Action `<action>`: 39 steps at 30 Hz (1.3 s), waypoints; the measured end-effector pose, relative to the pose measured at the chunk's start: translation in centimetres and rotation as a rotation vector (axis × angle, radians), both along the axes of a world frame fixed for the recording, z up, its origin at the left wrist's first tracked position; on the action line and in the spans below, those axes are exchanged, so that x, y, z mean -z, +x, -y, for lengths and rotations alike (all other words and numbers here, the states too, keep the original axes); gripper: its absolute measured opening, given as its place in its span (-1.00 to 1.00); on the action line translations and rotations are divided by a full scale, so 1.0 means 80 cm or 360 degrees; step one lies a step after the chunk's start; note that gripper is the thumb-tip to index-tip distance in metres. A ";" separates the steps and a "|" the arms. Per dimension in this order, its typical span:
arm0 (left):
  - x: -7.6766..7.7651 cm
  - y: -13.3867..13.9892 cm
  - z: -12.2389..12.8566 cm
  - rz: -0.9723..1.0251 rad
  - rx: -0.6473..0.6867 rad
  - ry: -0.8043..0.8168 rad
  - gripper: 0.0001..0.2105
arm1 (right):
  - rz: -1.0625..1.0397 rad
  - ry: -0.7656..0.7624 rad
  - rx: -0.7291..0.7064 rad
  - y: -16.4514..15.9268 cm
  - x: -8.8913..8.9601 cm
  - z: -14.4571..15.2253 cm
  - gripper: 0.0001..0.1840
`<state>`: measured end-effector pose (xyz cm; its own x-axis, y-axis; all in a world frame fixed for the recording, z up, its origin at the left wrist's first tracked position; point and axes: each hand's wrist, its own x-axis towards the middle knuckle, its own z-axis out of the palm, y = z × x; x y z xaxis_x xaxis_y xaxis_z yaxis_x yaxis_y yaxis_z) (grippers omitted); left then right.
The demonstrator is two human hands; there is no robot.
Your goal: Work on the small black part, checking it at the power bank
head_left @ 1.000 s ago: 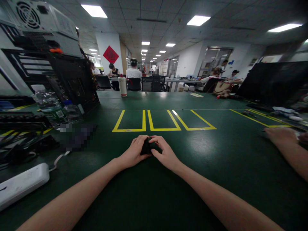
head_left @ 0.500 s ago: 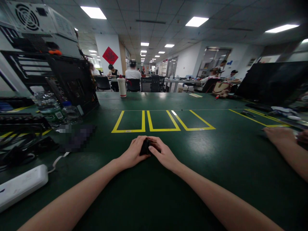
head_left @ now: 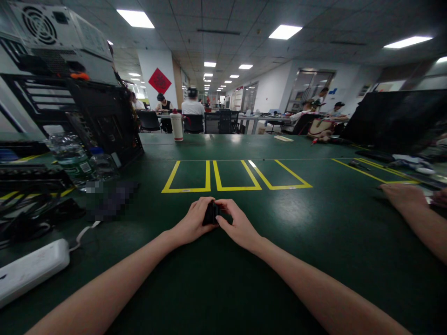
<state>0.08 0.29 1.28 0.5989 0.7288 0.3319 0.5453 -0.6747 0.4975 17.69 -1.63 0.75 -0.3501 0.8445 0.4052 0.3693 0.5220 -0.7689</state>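
Observation:
A small black block-like object (head_left: 211, 214) is between my two hands, low over the green table (head_left: 216, 279). My left hand (head_left: 193, 218) curls round its left side, thumb below and fingers above. My right hand (head_left: 239, 225) grips its right edge, with the thumb on the near face and the fingertips at the top. The fingers cover much of the object, and its exact kind does not show. Just beyond the hands lie three outlines of yellow tape (head_left: 237, 188) on the tabletop.
On the left stand a computer case (head_left: 101, 116), a water bottle (head_left: 71, 156), tangled cables (head_left: 31, 200) and a white power strip (head_left: 38, 267). A white cup (head_left: 177, 126) stands at the back. Another person's hand (head_left: 403, 197) rests at the right, near a dark monitor (head_left: 398, 118).
My right thumb and fingers have shifted slightly, and a little more of the black object shows between the hands. My left hand has stayed in place.

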 end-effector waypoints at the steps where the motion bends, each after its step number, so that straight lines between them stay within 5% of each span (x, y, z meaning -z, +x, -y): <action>1: 0.001 0.001 -0.001 0.0005 -0.0002 0.0013 -0.46 | 0.0028 0.0045 0.0010 0.000 0.001 0.000 -0.61; 11: 0.008 0.000 -0.010 0.0071 -0.0116 -0.0133 -0.46 | 0.0213 -0.0092 0.0456 0.016 0.022 -0.031 -0.64; 21: 0.013 -0.005 -0.029 0.0178 -0.0082 -0.0457 -0.44 | 0.0421 -0.0134 0.0265 0.013 0.012 -0.026 -0.35; 28: 0.010 -0.003 -0.024 0.0194 -0.0064 -0.0540 -0.44 | 0.0461 -0.0088 0.0277 0.010 0.009 -0.030 -0.55; 32: 0.009 -0.012 -0.004 0.0181 -0.0074 -0.0537 -0.46 | 0.0499 -0.0060 0.0203 0.016 -0.001 -0.009 -0.56; 39: 0.009 -0.066 0.086 0.0092 -0.0201 -0.0560 -0.43 | 0.0841 0.0230 -0.0329 -0.030 -0.032 0.063 -0.50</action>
<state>-5.23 -6.56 0.59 0.4848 0.8710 0.0788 0.5776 -0.3865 0.7190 15.30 -6.67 3.33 -0.6874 0.6865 0.2371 0.5627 0.7098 -0.4238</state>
